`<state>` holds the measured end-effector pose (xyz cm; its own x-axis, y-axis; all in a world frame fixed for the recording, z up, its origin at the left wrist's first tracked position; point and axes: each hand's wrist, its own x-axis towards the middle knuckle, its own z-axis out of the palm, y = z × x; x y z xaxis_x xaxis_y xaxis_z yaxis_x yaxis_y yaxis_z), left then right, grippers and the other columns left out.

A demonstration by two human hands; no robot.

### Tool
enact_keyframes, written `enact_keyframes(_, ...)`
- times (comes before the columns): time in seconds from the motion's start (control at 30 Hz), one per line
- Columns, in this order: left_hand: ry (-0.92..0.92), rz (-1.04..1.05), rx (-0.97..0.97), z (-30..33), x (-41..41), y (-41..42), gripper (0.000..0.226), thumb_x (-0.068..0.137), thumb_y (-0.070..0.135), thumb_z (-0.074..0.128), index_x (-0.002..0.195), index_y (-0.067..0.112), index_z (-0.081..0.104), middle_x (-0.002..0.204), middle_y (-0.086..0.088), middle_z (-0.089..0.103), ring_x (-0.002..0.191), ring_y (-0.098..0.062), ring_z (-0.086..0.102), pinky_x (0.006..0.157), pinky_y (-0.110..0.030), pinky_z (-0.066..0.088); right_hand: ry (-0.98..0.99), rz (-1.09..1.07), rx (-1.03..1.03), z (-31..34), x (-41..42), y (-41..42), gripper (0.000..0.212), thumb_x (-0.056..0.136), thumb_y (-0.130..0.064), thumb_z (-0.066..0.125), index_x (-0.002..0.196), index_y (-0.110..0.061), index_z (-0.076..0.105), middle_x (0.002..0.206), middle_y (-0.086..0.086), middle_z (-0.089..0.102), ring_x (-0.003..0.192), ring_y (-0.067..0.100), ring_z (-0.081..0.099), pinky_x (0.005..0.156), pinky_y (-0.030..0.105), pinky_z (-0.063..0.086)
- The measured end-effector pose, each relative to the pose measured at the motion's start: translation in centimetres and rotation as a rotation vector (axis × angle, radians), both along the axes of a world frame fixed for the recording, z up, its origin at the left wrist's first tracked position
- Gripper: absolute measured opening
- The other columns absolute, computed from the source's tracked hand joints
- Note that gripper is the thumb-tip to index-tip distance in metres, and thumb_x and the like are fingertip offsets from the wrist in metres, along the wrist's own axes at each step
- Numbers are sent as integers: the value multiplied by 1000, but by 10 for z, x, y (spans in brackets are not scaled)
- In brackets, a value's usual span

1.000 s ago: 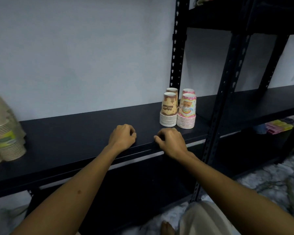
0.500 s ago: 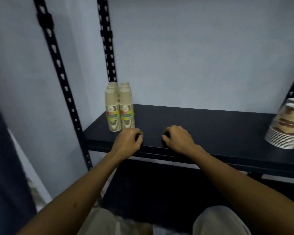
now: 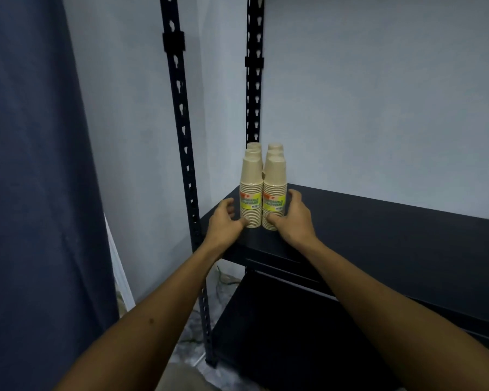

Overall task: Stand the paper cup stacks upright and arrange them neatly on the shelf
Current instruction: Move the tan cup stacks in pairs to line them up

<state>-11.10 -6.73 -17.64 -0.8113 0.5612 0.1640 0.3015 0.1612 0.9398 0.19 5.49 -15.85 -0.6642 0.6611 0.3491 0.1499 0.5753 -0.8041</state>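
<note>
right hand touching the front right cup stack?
Touching. The head view shows the right hand cupping the front right stack of beige paper cups, thumb on its base rims, fingers against its right side.

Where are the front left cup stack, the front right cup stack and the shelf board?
front left cup stack (image 3: 250, 203), head view, yellow label.
front right cup stack (image 3: 273, 204), head view, yellow label.
shelf board (image 3: 378, 221), head view, bare top.
</note>
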Motion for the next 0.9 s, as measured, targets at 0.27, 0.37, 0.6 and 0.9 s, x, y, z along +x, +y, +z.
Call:
enact_keyframes(0.27,-22,-16,78,6,5,12,58,83,2,69,136,9,46,133,-7,58,120,-20,56,103,-37,45,27,8,74,-7,-2,3,55,83,-20,71,130,-14,42,119,5,63,101,19,61,86,36,52)
enact_keyframes(0.37,-34,15,88,6,7,11,52,85,4,68,132,10,49,128,-7,61,115,-18,58,100,-36,47,36,21,70,-8,1,6,55,83,-20,71,130,-16,43,119,4,63,100,16,61,85,34,53)
enact_keyframes(0.6,-45,-55,87,6,24,21,51,83,6,70,130,13,50,124,-7,63,108,-17,61,98,-39,50,44,-8,52,-10,28,16,57,82,-22,73,131,-16,44,121,2,63,101,15,61,84,30,52)
enact_keyframes(0.9,-35,-209,95,5,77,93,48,82,9,71,126,12,52,119,-8,64,107,-18,61,96,-39,51,55,-120,43,-10,102,69,61,82,-19,74,134,-17,42,122,1,63,101,10,60,89,31,52)
